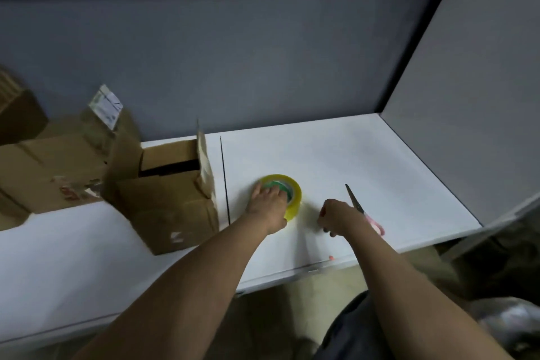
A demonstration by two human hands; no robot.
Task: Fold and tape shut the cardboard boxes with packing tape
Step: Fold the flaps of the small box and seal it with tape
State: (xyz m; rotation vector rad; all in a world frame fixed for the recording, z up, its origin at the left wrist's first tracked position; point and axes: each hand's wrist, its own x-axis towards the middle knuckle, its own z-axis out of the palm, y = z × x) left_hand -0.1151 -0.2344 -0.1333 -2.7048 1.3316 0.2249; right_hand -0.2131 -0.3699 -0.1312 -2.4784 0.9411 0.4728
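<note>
1. The white surface spreads out in front of me, backed by a grey partition, and carries everything I work with.
2. A big closed cardboard box lies at the far left, with a label sticking up at its back corner. More cardboard shows at the left edge, too blurred to say more.
3. The open cardboard box stands just right of it, flaps up, top not yet folded. It is left of the tape and well clear of my hands.
4. My left hand rests on the yellow tape roll, fingers curled over its rim and into the core, gripping it where it lies flat on the surface.
5. My right hand sits just right of the roll, fingers loosely curled. It may be pinching the loose tape end, but I cannot tell.
6. The scissors, pink-handled, lie just beside my right hand, blade pointing away from me; I do not seem to hold them.
7. As I judge it, I am on the step of getting the tape ready. No flap is down yet, so the next move calls for folding the open box shut, then drawing a strip across the seam and cutting it.
</note>
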